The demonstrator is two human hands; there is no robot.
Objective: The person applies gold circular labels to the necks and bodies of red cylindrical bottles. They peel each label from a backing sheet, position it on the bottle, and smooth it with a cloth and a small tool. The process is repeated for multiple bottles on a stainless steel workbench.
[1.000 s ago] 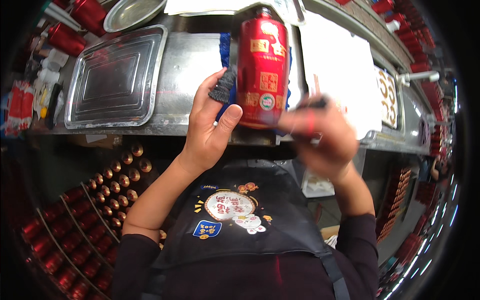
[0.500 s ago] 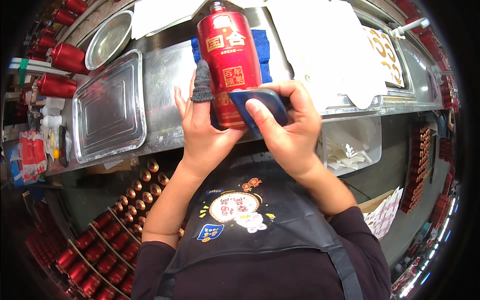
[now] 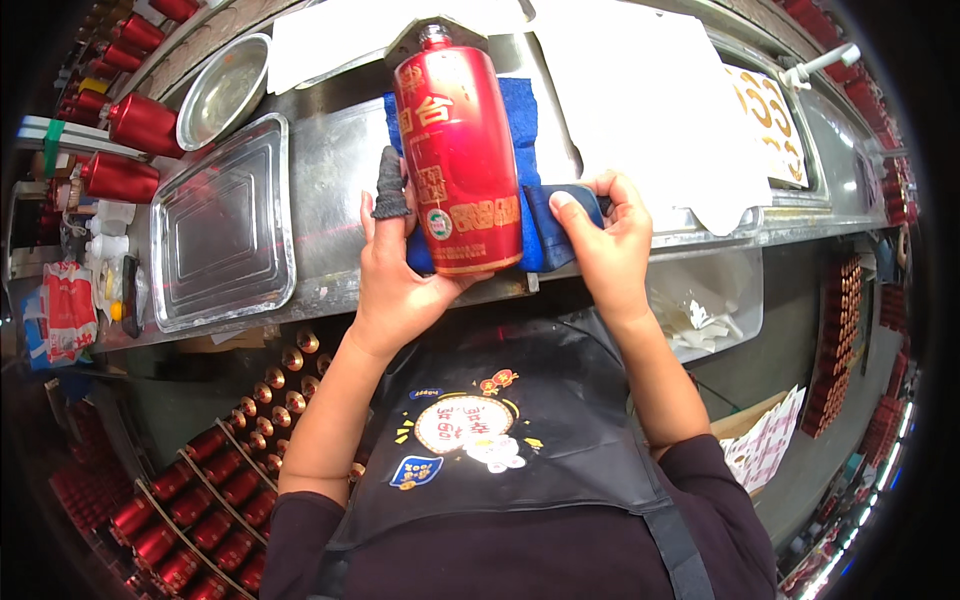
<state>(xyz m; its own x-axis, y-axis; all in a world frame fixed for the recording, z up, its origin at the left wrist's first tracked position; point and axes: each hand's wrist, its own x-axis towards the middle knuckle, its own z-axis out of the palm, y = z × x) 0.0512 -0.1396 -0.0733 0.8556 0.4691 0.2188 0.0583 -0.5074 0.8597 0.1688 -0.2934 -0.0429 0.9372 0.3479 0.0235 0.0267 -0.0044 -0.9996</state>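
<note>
Bottle (image 3: 468, 160) in red lies over blue cloth (image 3: 527, 125), likely for cushioning, between the left hand (image 3: 402, 292), cradling its base seemingly for steadiness, and the right hand (image 3: 614, 240), pinching a dark-blue pad (image 3: 548, 243) alongside.

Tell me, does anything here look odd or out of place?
One small oddity: a dark knitted sleeve covers just one finger of the left hand, while the other visible fingers are bare. The red bottle it holds shows no obvious damage.
</note>
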